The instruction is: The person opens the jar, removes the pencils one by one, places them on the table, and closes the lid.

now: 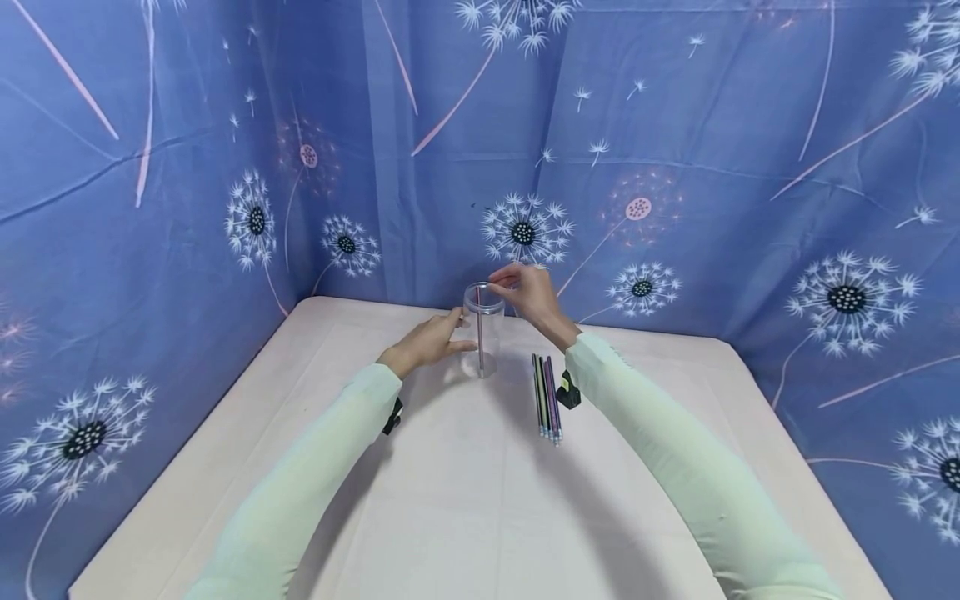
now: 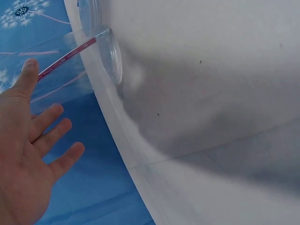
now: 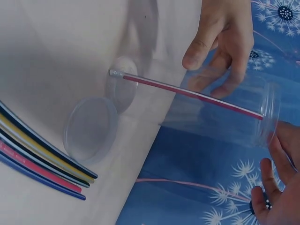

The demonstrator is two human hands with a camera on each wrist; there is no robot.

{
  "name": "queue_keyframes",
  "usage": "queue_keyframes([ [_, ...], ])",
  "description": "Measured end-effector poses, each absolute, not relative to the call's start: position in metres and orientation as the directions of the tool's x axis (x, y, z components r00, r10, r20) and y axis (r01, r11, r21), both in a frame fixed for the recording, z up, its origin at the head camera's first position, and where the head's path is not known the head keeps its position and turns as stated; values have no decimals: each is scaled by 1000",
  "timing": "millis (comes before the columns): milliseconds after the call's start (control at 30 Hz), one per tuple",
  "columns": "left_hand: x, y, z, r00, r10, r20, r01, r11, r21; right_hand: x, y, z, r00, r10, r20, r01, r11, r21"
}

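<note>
A clear jar [image 1: 491, 329] stands upright at the back of the table, with one red-and-white pencil [image 1: 480, 333] leaning inside, its metal-banded end at the bottom. My left hand [image 1: 429, 340] is at the jar's left side, thumb in front and fingers behind, fairly straight and spread in the left wrist view. Whether it presses the wall I cannot tell. At the rim is my right hand [image 1: 531, 293], fingers loosely bent and apart from the pencil. In the right wrist view a clear round lid [image 3: 91, 130] lies beside the jar's base.
A bundle of several coloured pencils [image 1: 546, 400] lies on the pale table [image 1: 465, 492], right of the jar. Behind the jar hangs a blue dandelion-print cloth [image 1: 442, 208]. A small black device [image 1: 569, 390] sits at the right wrist, another [image 1: 392, 417] at the left.
</note>
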State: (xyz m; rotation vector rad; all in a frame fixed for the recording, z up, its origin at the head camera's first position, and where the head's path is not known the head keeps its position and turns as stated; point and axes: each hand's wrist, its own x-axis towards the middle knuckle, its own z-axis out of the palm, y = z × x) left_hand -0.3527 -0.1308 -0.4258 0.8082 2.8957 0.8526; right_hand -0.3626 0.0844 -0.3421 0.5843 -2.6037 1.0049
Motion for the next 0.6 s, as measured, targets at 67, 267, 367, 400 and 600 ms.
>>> queue_keyframes([
  [67,-352,-131,-426,-866,484,125,475,718,509,-363,82,-343,-878,-278,390,-466,680,-566],
  [267,-352,-130,-426,-864,487,131,480,716,506,-363,75,-347,-886,-288,365,-454,703,-548],
  [367,-352,-130,-427,-862,489,132,482,712,510,-362,73,-348,-888,-294,354,-451,712,-538],
  [400,-352,-130,-427,-862,489,133,483,711,512,-362,72,-348,-889,-297,350,-450,714,-537],
  [600,-352,-131,-427,-863,486,140,483,712,510,-363,71,-348,-891,-300,342,-447,710,-543],
])
